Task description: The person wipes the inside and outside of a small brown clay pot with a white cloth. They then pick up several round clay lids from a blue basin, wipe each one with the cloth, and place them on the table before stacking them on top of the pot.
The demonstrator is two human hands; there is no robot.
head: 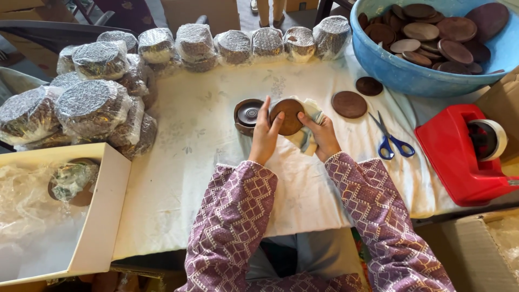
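Observation:
My left hand [265, 136] grips the left edge of a round brown wooden disc [288, 114], tilted up over the cloth-covered table [184, 178]. My right hand [323, 135] holds a pale cloth [309, 138] against the disc's right side. Just left of the disc, a dark round wooden box [247, 114] stands open on the table, touching my left fingers. Both sleeves are purple with a white pattern.
Two loose wooden discs [349, 104] lie right of my hands, with blue-handled scissors [390, 141] and a red tape dispenser [465, 154] beyond. A blue tub [400, 73] holds several discs. Bubble-wrapped round bundles [92, 105] line the back and left. A cardboard box [102, 211] sits at front left.

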